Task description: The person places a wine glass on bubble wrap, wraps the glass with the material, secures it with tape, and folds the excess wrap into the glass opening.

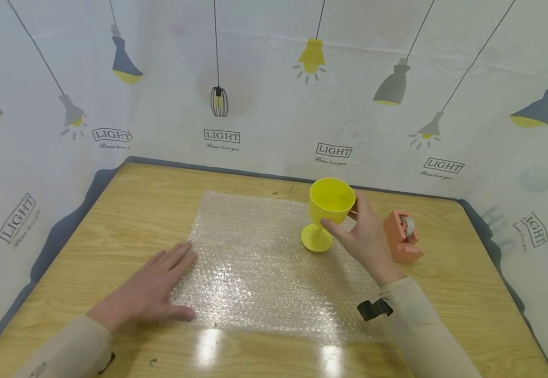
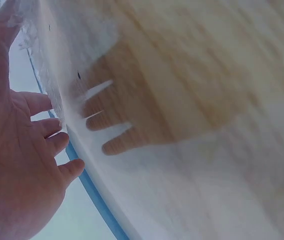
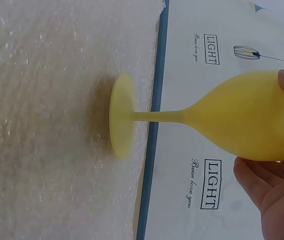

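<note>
A yellow goblet (image 1: pixel 331 199) stands upright at the right part of a clear bubble wrap sheet (image 1: pixel 255 262). My right hand (image 1: pixel 365 236) grips its bowl, thumb on the near side and fingers round the back. In the right wrist view the goblet's round foot (image 3: pixel 122 115) and thin stem show close over the bubble wrap. My left hand (image 1: pixel 153 291) lies at the sheet's left edge with fingers straight and thumb spread. The left wrist view shows the left hand (image 2: pixel 26 140) with its palm facing the tabletop, bubble wrap by the fingertips.
A pink tape dispenser (image 1: pixel 403 239) with a roll of clear tape stands right of my right hand. The wooden table (image 1: pixel 127 210) ends at a backdrop (image 1: pixel 264 94) printed with hanging lamps, which rises on the left, back and right sides.
</note>
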Demonstrator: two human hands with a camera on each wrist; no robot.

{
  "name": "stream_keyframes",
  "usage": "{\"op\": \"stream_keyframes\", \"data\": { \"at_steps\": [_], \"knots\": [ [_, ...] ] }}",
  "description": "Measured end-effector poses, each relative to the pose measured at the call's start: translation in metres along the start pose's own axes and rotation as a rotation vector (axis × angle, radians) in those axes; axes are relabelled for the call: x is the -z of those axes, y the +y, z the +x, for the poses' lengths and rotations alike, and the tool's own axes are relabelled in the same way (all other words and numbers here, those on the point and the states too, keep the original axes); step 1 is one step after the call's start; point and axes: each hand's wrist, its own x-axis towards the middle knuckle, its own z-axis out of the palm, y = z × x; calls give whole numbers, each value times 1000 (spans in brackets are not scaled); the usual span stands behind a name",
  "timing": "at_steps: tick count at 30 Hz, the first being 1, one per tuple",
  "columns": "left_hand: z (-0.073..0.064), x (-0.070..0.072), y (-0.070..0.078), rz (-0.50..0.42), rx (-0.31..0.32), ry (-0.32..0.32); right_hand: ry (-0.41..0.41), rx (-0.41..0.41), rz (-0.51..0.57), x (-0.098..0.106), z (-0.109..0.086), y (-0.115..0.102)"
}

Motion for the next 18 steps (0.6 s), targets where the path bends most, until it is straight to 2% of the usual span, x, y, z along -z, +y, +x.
{"op": "stream_keyframes", "data": {
  "at_steps": [8,18],
  "knots": [
    [-1,-2,1,31,-20,10,1,38,31,-7,0,-6],
    [1,-1,3,22,-18,10,-43,31,77,-15,-1,-17]
  ]
}}
